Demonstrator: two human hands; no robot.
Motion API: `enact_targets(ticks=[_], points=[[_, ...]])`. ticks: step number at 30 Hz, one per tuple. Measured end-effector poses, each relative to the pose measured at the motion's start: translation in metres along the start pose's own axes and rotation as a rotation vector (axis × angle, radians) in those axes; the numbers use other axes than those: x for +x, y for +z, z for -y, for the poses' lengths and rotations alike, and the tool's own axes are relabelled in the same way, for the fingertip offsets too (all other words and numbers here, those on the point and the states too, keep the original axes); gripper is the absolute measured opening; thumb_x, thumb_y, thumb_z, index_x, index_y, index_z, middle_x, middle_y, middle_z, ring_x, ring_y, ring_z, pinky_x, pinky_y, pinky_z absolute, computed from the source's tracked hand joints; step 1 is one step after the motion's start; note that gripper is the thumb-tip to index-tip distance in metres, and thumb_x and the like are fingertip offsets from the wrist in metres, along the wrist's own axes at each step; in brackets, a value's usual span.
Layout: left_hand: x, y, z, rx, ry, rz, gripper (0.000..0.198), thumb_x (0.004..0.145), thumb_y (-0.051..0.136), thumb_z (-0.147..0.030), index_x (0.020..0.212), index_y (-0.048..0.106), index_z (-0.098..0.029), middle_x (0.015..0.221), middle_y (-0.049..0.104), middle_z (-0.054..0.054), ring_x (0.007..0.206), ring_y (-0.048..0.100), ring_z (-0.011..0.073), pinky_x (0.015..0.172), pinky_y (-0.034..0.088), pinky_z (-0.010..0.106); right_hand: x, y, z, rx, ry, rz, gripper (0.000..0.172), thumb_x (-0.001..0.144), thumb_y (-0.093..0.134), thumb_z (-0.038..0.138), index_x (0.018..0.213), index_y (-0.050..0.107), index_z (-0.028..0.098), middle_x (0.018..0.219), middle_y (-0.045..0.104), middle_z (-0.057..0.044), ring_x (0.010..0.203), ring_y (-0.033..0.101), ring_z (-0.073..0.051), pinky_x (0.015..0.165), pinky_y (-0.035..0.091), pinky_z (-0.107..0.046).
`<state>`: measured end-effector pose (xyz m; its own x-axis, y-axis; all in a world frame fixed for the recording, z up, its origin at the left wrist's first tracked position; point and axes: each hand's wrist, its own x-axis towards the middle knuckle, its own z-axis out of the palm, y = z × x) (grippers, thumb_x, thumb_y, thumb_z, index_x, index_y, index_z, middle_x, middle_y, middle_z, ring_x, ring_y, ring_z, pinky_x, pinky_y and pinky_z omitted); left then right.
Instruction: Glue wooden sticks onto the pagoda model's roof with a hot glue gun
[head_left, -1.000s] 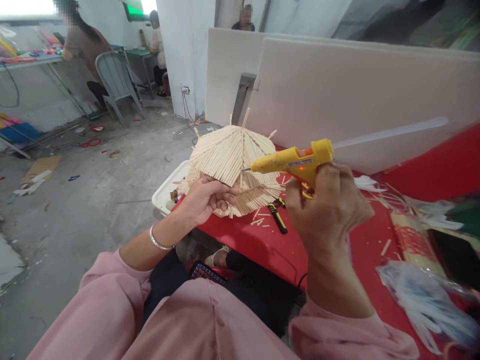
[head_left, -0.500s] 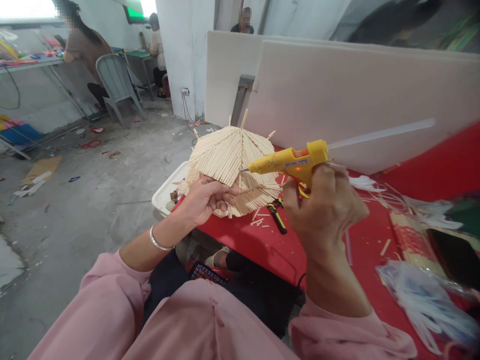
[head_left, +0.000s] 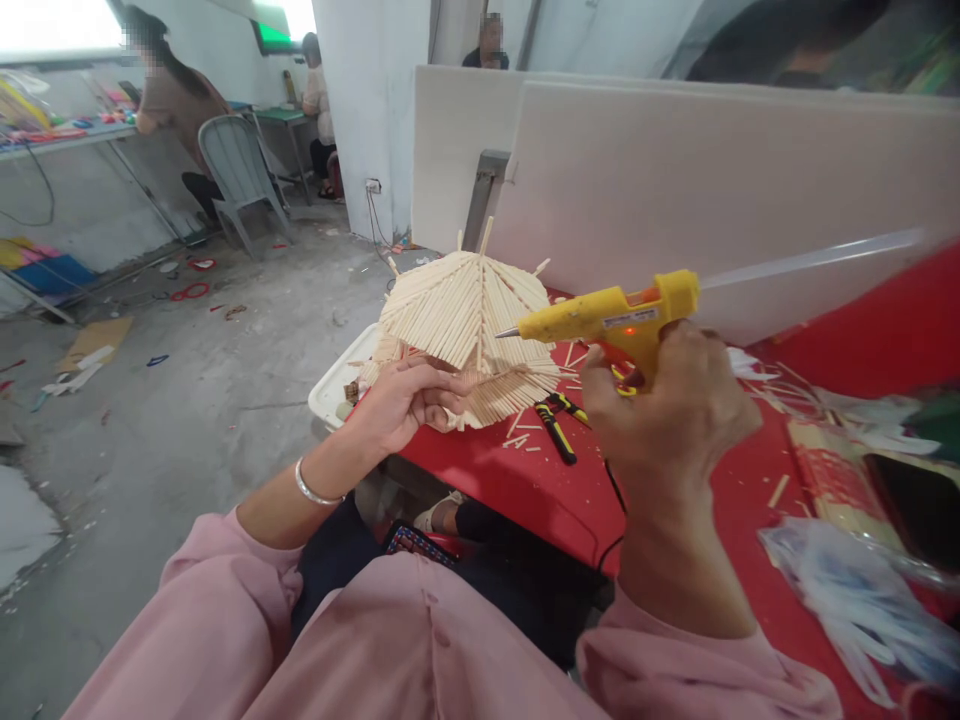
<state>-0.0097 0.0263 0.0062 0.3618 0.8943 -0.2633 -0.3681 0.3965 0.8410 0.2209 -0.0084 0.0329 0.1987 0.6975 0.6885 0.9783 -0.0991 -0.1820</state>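
Observation:
A model roof of pale wooden sticks [head_left: 442, 300] rises in ribbed panels, several stick ends jutting above it. Beneath its front edge lies a second layer of sticks [head_left: 517, 385]. My left hand [head_left: 409, 400] is at the front left of the roof, its fingers curled together near the lower edge; whatever they pinch is hidden. In my right hand [head_left: 667, 400] is a yellow hot glue gun [head_left: 615, 310], gripped by its handle, with an orange light lit. Its metal nozzle points left, apart from my left hand, in front of the roof's right side. A clear glue stick [head_left: 817, 258] extends from its back.
On the red table [head_left: 480, 475] lie black-and-yellow pliers [head_left: 555, 432] and stick offcuts. To the right are a phone [head_left: 915, 505] and plastic bags [head_left: 847, 590]. A white tray [head_left: 324, 400] sits at the left; large white boards [head_left: 675, 190] stand behind. People sit farther back.
The glue gun has moved right with my right hand, its nozzle drawing away from the roof's front ridge. My left hand has shifted only slightly.

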Motion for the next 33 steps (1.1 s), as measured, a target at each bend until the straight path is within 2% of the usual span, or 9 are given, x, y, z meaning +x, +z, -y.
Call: enact_targets(ticks=[6,10,14,18,22,24,25,28,33], points=[[-0.017,-0.007,0.000,-0.025,0.043,-0.126,0.020,0.068,0.066,-0.010,0.088,0.070,-0.007,0.063,0.073,0.004,0.047,0.065,0.0108,0.037,0.048,0.015,-0.009,-0.007,-0.024,0.023,0.105,0.017,0.035,0.075,0.066,0.049,0.094,0.062,0.019,0.083,0.062,-0.013,0.078,0.059,-0.030,0.058,0.030,-0.035],[-0.033,-0.002,0.001,-0.012,0.065,-0.159,0.019,0.069,0.066,-0.013,0.088,0.068,-0.008,0.062,0.071,0.002,0.045,0.064,0.0095,0.036,0.046,0.014,-0.025,-0.019,-0.036,0.080,0.157,0.079,0.037,0.078,0.064,0.051,0.099,0.057,0.022,0.088,0.062,-0.013,0.082,0.060,-0.032,0.061,0.032,-0.037],[-0.053,0.015,0.018,0.005,0.078,-0.024,0.020,0.070,0.071,-0.021,0.087,0.068,-0.010,0.064,0.071,0.002,0.041,0.060,0.0091,0.033,0.042,0.015,-0.046,-0.030,-0.053,0.178,0.242,0.116,0.033,0.077,0.062,0.053,0.090,0.051,0.025,0.078,0.059,-0.010,0.077,0.060,-0.031,0.064,0.037,-0.040],[-0.062,0.035,0.058,0.123,-0.044,0.181,0.024,0.071,0.076,-0.031,0.085,0.070,-0.013,0.066,0.072,0.003,0.041,0.061,0.0108,0.032,0.036,0.016,-0.077,-0.032,-0.086,0.265,0.351,0.223,0.038,0.073,0.066,0.054,0.075,0.039,0.028,0.065,0.051,-0.002,0.061,0.051,-0.022,0.061,0.037,-0.037],[-0.043,0.047,0.108,0.484,-0.157,0.279,0.021,0.077,0.074,-0.035,0.076,0.071,-0.014,0.066,0.070,0.002,0.046,0.058,0.0090,0.043,0.039,0.018,-0.121,-0.020,-0.130,0.184,0.423,0.426,0.035,0.071,0.064,0.053,0.073,0.039,0.028,0.063,0.048,0.001,0.060,0.046,-0.018,0.063,0.038,-0.035],[-0.024,0.048,0.129,0.719,-0.063,0.260,0.018,0.081,0.070,-0.030,0.070,0.070,-0.016,0.061,0.066,0.000,0.048,0.054,0.0086,0.051,0.041,0.020,-0.143,-0.011,-0.153,0.144,0.425,0.505,0.030,0.071,0.060,0.052,0.074,0.044,0.027,0.067,0.051,0.000,0.064,0.048,-0.019,0.065,0.038,-0.034],[-0.013,0.049,0.138,0.837,0.044,0.206,0.016,0.081,0.068,-0.025,0.068,0.070,-0.017,0.061,0.064,-0.001,0.053,0.054,0.0096,0.055,0.041,0.020,-0.153,-0.007,-0.163,0.131,0.420,0.527,0.028,0.072,0.058,0.052,0.075,0.047,0.026,0.070,0.053,-0.001,0.066,0.050,-0.020,0.065,0.038,-0.034],[0.019,0.050,0.156,1.162,0.295,0.065,0.013,0.083,0.065,-0.016,0.071,0.071,-0.018,0.074,0.069,0.002,0.074,0.061,0.0161,0.074,0.046,0.026,-0.175,0.004,-0.185,0.108,0.418,0.515,0.028,0.072,0.057,0.051,0.079,0.052,0.025,0.075,0.056,-0.004,0.071,0.052,-0.022,0.065,0.038,-0.033],[0.061,0.056,0.171,1.418,0.356,-0.012,0.016,0.093,0.058,-0.018,0.093,0.074,-0.017,0.099,0.070,0.009,0.096,0.064,0.0221,0.083,0.046,0.030,-0.181,0.017,-0.194,0.110,0.454,0.550,0.027,0.074,0.055,0.052,0.077,0.053,0.025,0.075,0.057,-0.005,0.070,0.053,-0.022,0.065,0.038,-0.034]])
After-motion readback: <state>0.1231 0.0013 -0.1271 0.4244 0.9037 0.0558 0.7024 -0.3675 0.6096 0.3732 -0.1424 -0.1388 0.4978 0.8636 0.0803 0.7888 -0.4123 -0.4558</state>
